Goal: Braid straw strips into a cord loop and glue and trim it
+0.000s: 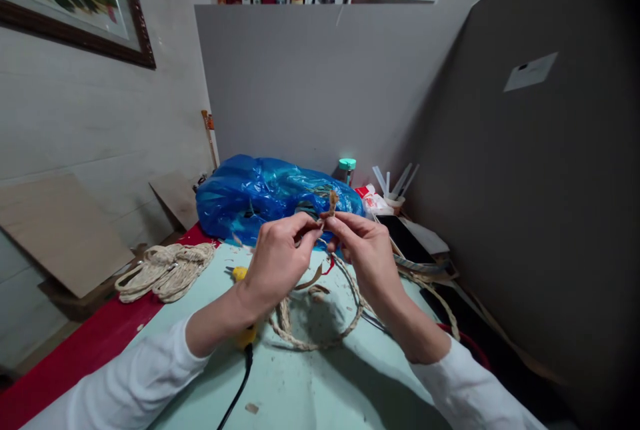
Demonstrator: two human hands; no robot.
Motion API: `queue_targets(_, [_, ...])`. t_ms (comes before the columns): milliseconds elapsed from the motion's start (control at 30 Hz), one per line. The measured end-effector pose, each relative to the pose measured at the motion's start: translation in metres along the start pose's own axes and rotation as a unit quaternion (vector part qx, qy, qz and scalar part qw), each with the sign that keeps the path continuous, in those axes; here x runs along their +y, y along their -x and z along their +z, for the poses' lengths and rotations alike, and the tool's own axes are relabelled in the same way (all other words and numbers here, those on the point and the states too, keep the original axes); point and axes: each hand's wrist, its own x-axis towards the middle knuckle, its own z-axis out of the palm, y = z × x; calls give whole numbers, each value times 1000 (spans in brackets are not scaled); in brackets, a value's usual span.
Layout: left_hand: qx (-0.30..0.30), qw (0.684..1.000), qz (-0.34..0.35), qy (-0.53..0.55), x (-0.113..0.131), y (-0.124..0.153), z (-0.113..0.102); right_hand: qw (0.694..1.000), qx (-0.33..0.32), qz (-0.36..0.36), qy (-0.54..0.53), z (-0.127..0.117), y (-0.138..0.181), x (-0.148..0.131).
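Observation:
Both hands meet in the middle of the view, above the table, at one end of a braided straw cord (350, 331). My left hand (283, 250) pinches the cord between thumb and fingers. Close beside it, my right hand (365, 243) is closed on the same end, and a frayed brown tip (333, 201) sticks up over its thumb. Below the hands the cord hangs and lies in a loop on the pale green table top. Partly behind my left forearm is a yellow tool (240, 274) with a black power cord (243, 390).
A blue plastic bag (235, 193) fills the table's back. Bundled braided cords (167, 270) lie at left on red cloth (95, 357). At right are a dark flat device (405, 238), a cup with white sticks (395, 203) and a green-lidded jar (347, 169). Grey panels (330, 83) stand behind and right.

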Motion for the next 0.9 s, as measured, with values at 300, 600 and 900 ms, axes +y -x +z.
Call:
queue_targets(300, [37,993,97,-60,5,3,-1,995,-25,54,-85,1,-1,-1])
queue_targets(600, [-120,946,-126,273,-1,-11,-8,991,-128,21,-26,7,13,-13])
queue_targets(900, [-1,976,-111,187,-5,-14,-7,907,-102,-162,376,-6,10,-23])
